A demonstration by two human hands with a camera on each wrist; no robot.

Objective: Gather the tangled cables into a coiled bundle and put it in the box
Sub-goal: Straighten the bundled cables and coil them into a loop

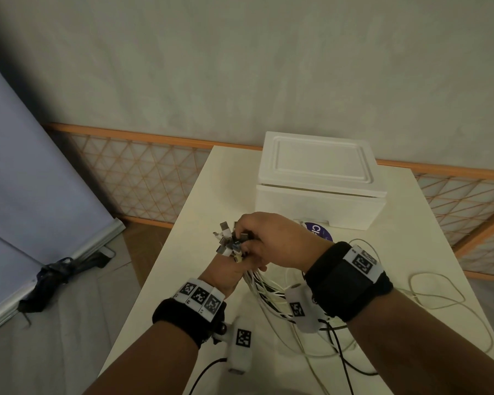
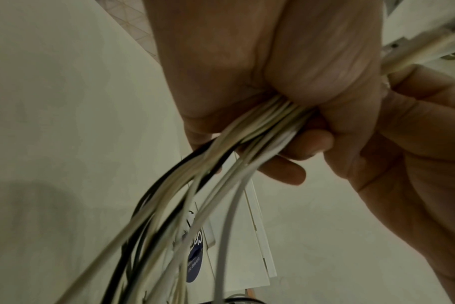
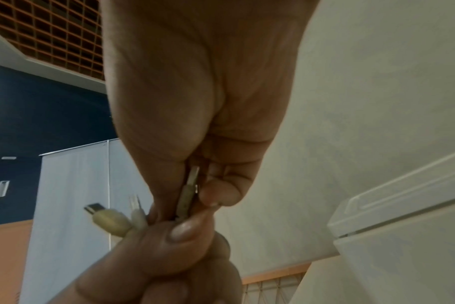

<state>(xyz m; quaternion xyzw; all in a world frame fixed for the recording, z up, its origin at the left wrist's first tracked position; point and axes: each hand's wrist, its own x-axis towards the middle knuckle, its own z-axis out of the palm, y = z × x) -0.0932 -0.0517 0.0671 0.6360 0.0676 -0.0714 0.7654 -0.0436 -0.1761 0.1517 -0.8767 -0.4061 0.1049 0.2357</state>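
Nearest the lens: wrist bands with printed markers [image 1: 201, 296], forearms reaching in over the near desk edge. At the centre, left hand [image 1: 226, 273] fisted round the cables [image 2: 247, 142], white and black strands squeezed together in the palm and spilling out below the fist. Grip clamped tight there, likely to keep the ends level while the rest gets sorted. Just above that fist, a cluster of plugs [image 1: 228, 240] fanning out like a bouquet. Right hand [image 1: 271, 240] arched over the cluster, thumb and fingertips [image 3: 216, 193] pinching one plug [image 3: 189, 191], seemingly tucking it in line with the others; so this grip closed on a connector, not on the strands. Below and to the right of the grip, loose loops [image 1: 445, 297] trailing across the desk [image 1: 166, 269], still slack and uncoiled. Coiling judged barely begun: ends gathered first, lengths to follow. Beyond the grip, the white foam box [image 1: 320, 189], lid [image 1: 320, 161] seated on top, so opening needed before anything goes in. Between box and hands, a dark blue round label [image 1: 320, 230], partly hidden. Past the desk, a lattice screen [image 1: 143, 178] and plain wall.
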